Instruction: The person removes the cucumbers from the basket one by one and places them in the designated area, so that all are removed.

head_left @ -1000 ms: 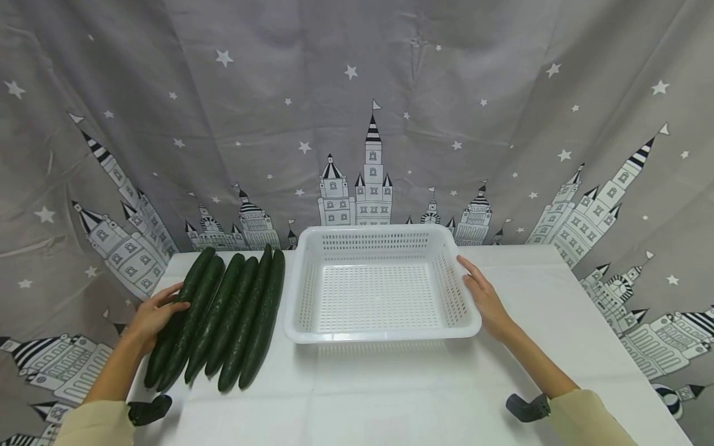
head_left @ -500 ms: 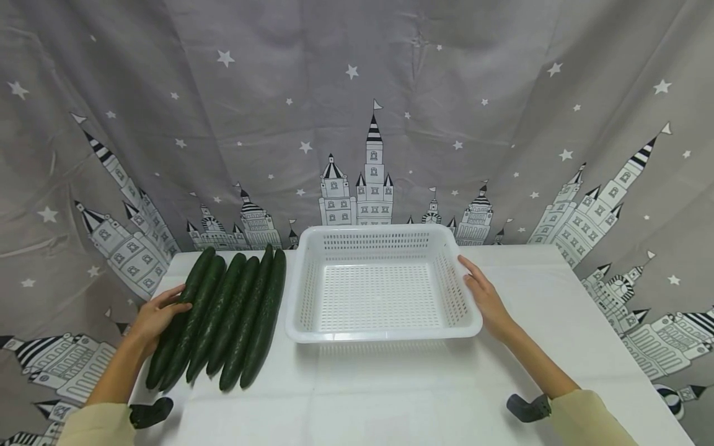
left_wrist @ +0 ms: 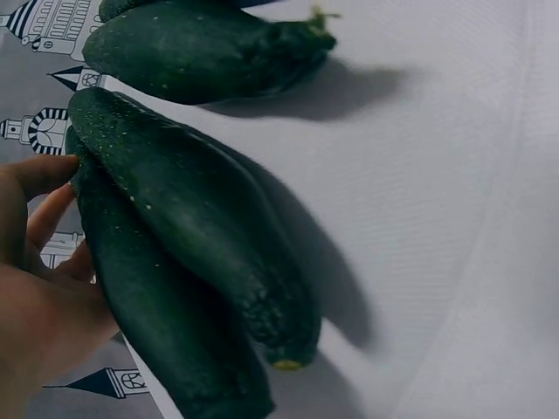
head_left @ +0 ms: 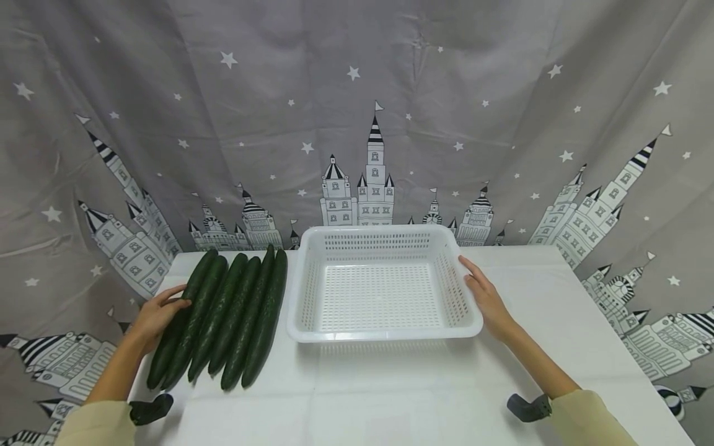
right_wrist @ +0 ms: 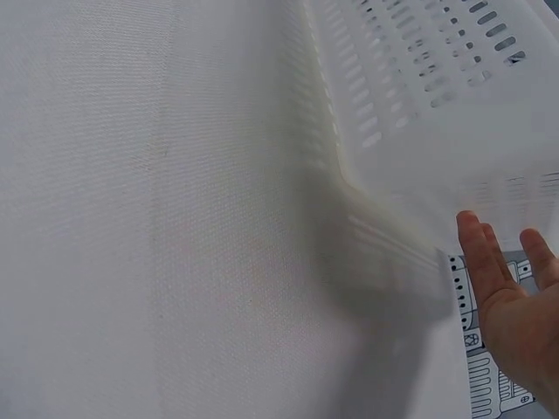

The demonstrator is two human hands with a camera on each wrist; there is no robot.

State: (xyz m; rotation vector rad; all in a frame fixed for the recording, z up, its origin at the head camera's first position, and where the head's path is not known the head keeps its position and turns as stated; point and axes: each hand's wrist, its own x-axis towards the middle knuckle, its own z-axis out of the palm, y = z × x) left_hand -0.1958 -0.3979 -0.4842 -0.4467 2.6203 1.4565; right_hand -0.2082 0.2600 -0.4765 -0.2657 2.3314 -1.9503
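Several long dark green cucumbers [head_left: 234, 316] lie side by side at the left of the table. My left hand [head_left: 153, 319] is at the outermost cucumber [head_left: 198, 277], its fingertips touching the outer side. The left wrist view shows the thumb and fingers [left_wrist: 45, 176] loosely spread along that cucumber [left_wrist: 162, 305], with a second one beside it. A white plastic basket [head_left: 385, 336] with slotted walls stands in the middle, nothing in it. Against its right wall rest the fingertips of my right hand [head_left: 491, 306], whose fingers [right_wrist: 480, 257] are nearly straight in the right wrist view.
A white cloth [head_left: 385, 396] covers the table. Behind it hangs a grey curtain [head_left: 435, 136] printed with castles and stars. The basket stands close to the table's back edge, just right of the cucumbers.
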